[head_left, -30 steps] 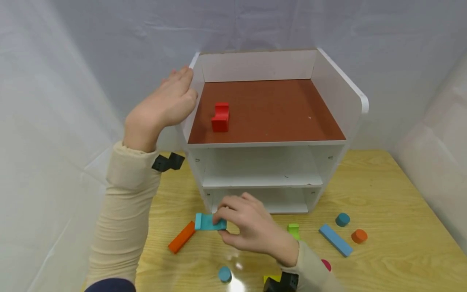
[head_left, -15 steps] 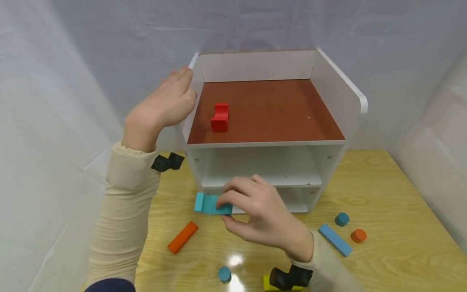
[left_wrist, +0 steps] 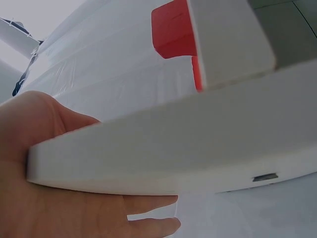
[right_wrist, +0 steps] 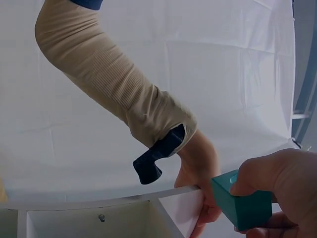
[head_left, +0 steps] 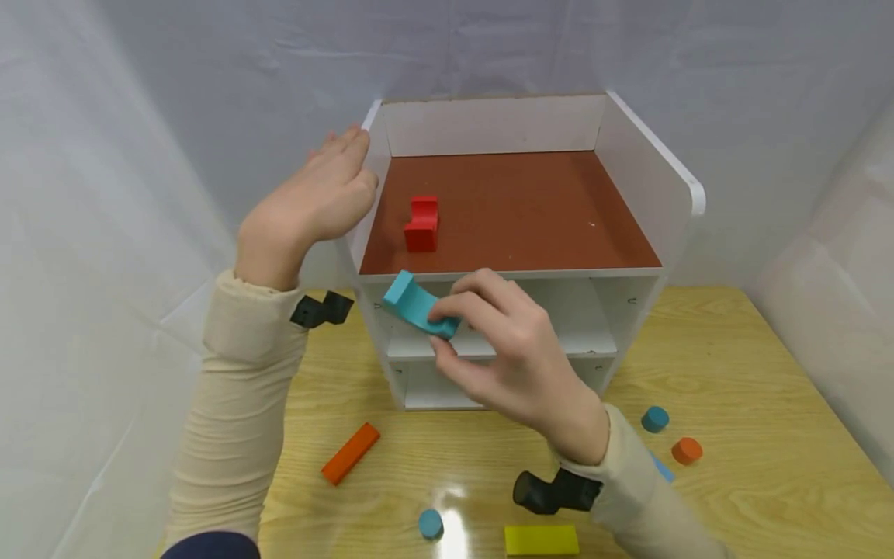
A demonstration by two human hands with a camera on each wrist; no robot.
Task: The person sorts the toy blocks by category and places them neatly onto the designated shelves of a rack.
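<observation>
Two hands are at work around a white shelf unit (head_left: 639,167) that stands on a wooden table (head_left: 754,365). Farthest left, the left hand (head_left: 310,202) lies with straight fingers flat against the outside of the unit's left wall, near its top edge — the left wrist view shows the palm (left_wrist: 54,198) pressed to that white panel. Below it on the table lies an orange bar (head_left: 351,453), and nearer the front edge a small blue disc (head_left: 431,524).

On the unit's brown top tray, toward its left side, sits a red block (head_left: 422,224), well apart from either hand. Just below and in front of it, the right hand (head_left: 513,357) pinches a teal block (head_left: 417,304) between thumb and curled fingers, holding it tilted in the air before the unit's upper opening, a little under the tray's front edge; the right wrist view shows the fingers wrapped over one end of the block (right_wrist: 242,206).

Further right on the table lie a yellow bar (head_left: 541,539), a second blue disc (head_left: 655,419) and an orange disc (head_left: 687,450) — all clear of the hands.
</observation>
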